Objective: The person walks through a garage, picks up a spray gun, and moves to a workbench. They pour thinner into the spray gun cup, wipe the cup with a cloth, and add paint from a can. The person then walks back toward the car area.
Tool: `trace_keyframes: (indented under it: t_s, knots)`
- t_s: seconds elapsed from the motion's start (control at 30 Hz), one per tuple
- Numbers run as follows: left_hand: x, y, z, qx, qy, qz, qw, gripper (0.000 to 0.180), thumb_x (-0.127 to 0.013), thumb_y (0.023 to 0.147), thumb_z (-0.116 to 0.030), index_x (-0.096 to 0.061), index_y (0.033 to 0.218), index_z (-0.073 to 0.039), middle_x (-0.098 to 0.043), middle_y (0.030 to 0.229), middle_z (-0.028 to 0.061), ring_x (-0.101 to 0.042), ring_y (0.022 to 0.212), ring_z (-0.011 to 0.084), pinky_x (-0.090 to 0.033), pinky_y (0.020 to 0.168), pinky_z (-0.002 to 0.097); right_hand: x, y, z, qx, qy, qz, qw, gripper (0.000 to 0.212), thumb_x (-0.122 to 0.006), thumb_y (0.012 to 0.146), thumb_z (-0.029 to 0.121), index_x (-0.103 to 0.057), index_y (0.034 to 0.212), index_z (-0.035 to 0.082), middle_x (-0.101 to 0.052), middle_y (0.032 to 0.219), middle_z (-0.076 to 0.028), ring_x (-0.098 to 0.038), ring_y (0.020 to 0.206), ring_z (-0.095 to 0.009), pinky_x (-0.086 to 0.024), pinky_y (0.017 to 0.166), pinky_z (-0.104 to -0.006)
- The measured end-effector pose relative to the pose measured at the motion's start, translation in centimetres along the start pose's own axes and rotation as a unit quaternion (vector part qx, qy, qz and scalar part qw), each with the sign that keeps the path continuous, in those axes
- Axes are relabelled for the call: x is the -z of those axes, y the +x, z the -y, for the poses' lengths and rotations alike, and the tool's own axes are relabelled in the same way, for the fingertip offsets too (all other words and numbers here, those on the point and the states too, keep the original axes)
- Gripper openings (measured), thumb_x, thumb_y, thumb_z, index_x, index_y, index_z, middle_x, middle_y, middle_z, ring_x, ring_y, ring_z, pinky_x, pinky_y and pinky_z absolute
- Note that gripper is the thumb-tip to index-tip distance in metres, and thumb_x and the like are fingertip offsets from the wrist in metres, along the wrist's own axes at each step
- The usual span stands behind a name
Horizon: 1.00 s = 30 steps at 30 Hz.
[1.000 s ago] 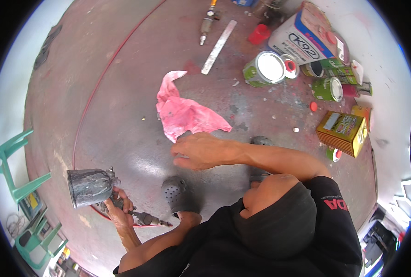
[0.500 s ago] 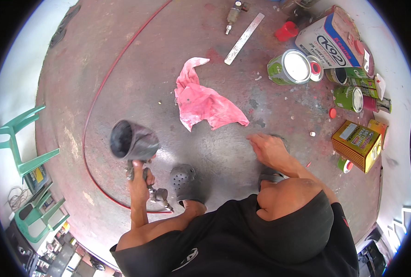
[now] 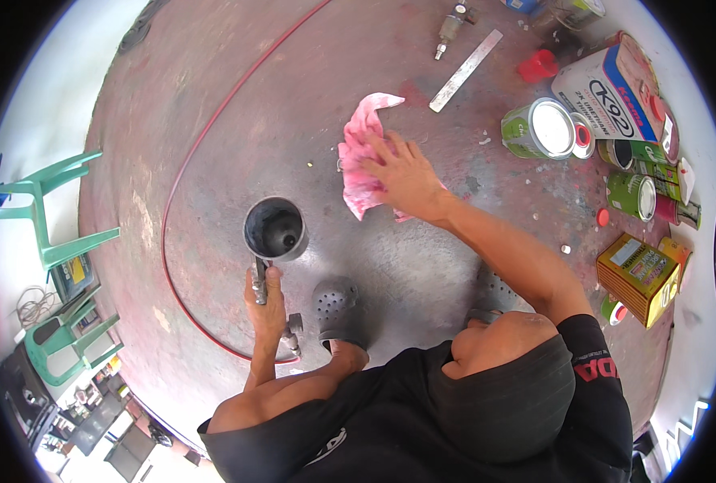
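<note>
Head view: your left hand (image 3: 266, 299) grips the grey metal spray gun with open cup (image 3: 274, 229) at 9 o'clock; your right hand (image 3: 407, 173), fingers spread flat, presses the crumpled pink rag (image 3: 359, 153) on the floor at 12. Wiping looks unstarted.

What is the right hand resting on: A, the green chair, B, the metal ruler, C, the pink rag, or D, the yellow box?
C: the right hand lies flat on the pink rag on the floor, while the left hand holds the spray gun.
</note>
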<state>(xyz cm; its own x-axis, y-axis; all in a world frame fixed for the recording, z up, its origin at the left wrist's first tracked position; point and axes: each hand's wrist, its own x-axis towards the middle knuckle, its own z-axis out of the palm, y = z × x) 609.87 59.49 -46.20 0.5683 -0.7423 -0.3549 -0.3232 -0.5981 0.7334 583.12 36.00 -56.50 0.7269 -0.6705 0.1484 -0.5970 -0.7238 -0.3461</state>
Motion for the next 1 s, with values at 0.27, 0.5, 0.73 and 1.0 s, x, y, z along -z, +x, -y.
trace_keyframes:
  t_s: [0.27,0.5,0.73,1.0]
  knots:
    - [0.8,-1.5,3.1,-0.202,0.021,-0.06,0.977,0.014,-0.076,0.096,-0.006,-0.064,0.103,-0.002,-0.063,0.076,0.0085,-0.059,0.068,0.0131,-0.049,0.063,0.0324,-0.5,-4.0,-1.4,-0.328,0.306,-0.041,0.893,0.032,-0.074,0.089,0.013,-0.067,0.12,0.007,-0.072,0.118,-0.014,-0.071,0.108,-0.035,-0.057,0.091,-0.0428]
    - [0.9,-1.7,1.9,-0.169,0.074,-0.019,0.983,0.022,-0.081,0.092,-0.004,-0.064,0.106,-0.002,-0.067,0.074,0.0098,-0.061,0.063,0.0131,-0.05,0.059,0.031,2.9,-5.1,-0.6,-0.309,0.334,-0.112,0.884,0.027,-0.072,0.091,0.006,-0.073,0.118,0.001,-0.071,0.106,-0.013,-0.07,0.1,-0.025,-0.054,0.089,-0.0348]
    - [1.1,-2.1,2.6,-0.153,0.063,-0.002,0.986,0.027,-0.081,0.09,-0.003,-0.063,0.11,-0.002,-0.069,0.077,0.0155,-0.069,0.064,0.022,-0.053,0.059,0.0338,3.9,-5.8,0.0,-0.329,0.298,-0.076,0.893,0.019,-0.07,0.093,0.008,-0.073,0.11,-0.002,-0.065,0.1,-0.011,-0.063,0.091,-0.022,-0.05,0.085,-0.0335]
    - [0.8,-1.8,2.4,-0.142,0.046,0.001,0.989,0.019,-0.078,0.094,-0.002,-0.064,0.107,-0.002,-0.067,0.074,0.0109,-0.063,0.065,0.0157,-0.051,0.061,0.032,3.8,-6.8,0.0,-0.307,0.27,-0.101,0.907,0.02,-0.072,0.099,0.016,-0.072,0.11,-0.001,-0.065,0.105,-0.006,-0.06,0.092,-0.017,-0.049,0.083,-0.0325]
